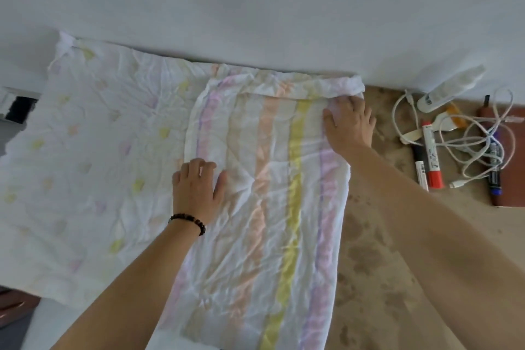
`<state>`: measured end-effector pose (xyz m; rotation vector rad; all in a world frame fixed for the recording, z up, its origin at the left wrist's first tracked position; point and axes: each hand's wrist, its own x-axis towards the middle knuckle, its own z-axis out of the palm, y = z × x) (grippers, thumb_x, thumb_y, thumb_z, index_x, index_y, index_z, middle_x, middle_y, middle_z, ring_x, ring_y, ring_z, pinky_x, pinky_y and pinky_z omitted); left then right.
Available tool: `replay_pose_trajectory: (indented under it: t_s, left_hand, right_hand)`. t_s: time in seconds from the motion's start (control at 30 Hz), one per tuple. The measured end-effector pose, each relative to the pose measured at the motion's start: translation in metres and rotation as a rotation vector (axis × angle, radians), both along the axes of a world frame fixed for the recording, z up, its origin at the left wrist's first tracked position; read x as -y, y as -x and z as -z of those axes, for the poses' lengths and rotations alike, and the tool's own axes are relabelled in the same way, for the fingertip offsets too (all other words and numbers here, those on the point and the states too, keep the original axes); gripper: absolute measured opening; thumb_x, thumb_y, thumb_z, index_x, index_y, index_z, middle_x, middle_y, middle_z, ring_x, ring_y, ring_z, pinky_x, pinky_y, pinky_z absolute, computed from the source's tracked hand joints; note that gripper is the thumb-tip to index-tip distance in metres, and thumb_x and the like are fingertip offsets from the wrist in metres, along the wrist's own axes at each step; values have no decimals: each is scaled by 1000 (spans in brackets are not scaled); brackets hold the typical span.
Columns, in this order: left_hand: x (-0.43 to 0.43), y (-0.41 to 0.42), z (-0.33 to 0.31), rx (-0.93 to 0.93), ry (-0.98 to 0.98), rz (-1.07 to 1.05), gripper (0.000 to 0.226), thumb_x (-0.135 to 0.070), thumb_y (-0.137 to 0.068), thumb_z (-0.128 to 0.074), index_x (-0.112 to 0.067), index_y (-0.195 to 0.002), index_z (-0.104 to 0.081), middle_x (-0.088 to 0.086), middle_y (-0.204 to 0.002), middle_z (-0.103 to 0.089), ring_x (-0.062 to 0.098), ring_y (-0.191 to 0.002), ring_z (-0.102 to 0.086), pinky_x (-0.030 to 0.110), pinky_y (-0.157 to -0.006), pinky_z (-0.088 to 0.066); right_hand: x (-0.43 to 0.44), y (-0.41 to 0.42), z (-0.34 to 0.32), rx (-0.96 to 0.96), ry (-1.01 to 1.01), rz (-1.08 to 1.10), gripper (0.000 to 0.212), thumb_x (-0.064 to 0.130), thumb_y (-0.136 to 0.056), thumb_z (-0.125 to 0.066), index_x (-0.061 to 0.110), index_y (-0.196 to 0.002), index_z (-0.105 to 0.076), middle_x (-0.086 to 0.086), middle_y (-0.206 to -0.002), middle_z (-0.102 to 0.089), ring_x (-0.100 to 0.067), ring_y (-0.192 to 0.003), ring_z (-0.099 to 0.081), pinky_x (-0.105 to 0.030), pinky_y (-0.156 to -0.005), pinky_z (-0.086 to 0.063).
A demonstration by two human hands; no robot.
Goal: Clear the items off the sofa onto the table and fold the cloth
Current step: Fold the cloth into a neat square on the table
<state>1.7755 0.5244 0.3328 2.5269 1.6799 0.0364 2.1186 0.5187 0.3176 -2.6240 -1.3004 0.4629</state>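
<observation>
Left hand [196,187] presses flat on the folded cloth [270,207] at nine o'clock, right hand [349,125] flat at one o'clock. Best to smooth wrinkles outward, aligning edges.

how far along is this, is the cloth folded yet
Looks done: markers, a cable, a bottle and a notebook lie grouped on the mottled surface at right; whether that is the table, I cannot tell. In hand: the cloth has one fold, striped side up, left hand and right hand pressing it flat. Left: the remaining folds.
</observation>
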Motion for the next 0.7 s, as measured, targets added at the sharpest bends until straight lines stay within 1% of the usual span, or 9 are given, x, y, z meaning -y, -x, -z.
replay_pose_trajectory:
  t_s: [0.07,0.13,0.27,0.33,0.4,0.5,0.57,0.63,0.7]
  left_hand:
    - [-42,-19,-5,36,-39,41,31,-29,-95,-45,-6,-107,-63,15,-111,-60,39,-95,-58,45,-73,-50]
    - [-80,-44,-7,45,-37,104,26,-14,-93,-51,-4,-113,-63,16,-122,-58,41,-101,-57,46,-73,-52]
    - [-140,-98,-9,53,-13,270,46,7,-88,-51,-8,-131,-57,10,-144,-48,39,-113,-53,47,-78,-52]
    - [-160,-122,-9,85,61,202,44,1,-95,-45,-11,-137,-50,11,-140,-48,36,-108,-56,44,-78,-50]
    - [-175,-138,-6,83,141,95,38,-16,-102,-41,-12,-139,-48,16,-127,-53,37,-101,-59,41,-77,-47]
    - [-192,-145,1,164,209,-53,32,-31,-99,-49,-19,-126,-62,10,-114,-66,32,-103,-62,36,-79,-47]
    - [-202,-146,3,282,227,-146,25,-32,-95,-56,-19,-112,-68,4,-107,-70,26,-102,-64,31,-78,-48]
    - [-208,-145,-1,397,224,-238,24,-30,-93,-57,-16,-108,-70,1,-102,-71,20,-95,-64,26,-75,-45]
    - [-211,-145,-8,483,186,-302,25,-29,-92,-55,-14,-107,-69,-1,-93,-69,14,-84,-60,24,-72,-42]
  right_hand:
    - [0,-10,-1,50,-37,25,43,35,-100,-43,15,-138,-47,-14,-139,-41,-36,-123,-43,-46,-97,-39]
    - [1,-18,0,74,-38,55,38,23,-100,-45,16,-138,-47,-15,-135,-42,-36,-119,-43,-45,-92,-41]
    - [11,-23,0,68,27,75,50,17,-101,-42,22,-150,-34,-17,-124,-43,-35,-107,-46,-44,-81,-46]
    - [21,-24,-1,69,77,69,55,22,-101,-40,24,-154,-28,-16,-121,-46,-34,-105,-49,-44,-82,-46]
    - [28,-25,-2,80,101,115,55,26,-99,-42,26,-153,-33,-16,-121,-50,-34,-108,-51,-45,-90,-44]
    - [16,-25,-10,110,80,232,51,28,-93,-48,23,-144,-47,-13,-126,-49,-33,-116,-48,-45,-98,-38]
    - [-2,-26,-15,65,-15,298,55,31,-93,-52,22,-146,-41,-14,-131,-47,-34,-119,-48,-45,-97,-40]
    - [-19,-31,-18,-21,-50,320,56,36,-97,-53,24,-149,-36,-14,-134,-47,-33,-121,-50,-43,-92,-44]
    - [-28,-38,-19,-42,-52,320,39,34,-100,-49,20,-137,-51,-14,-131,-50,-35,-116,-55,-39,-82,-44]
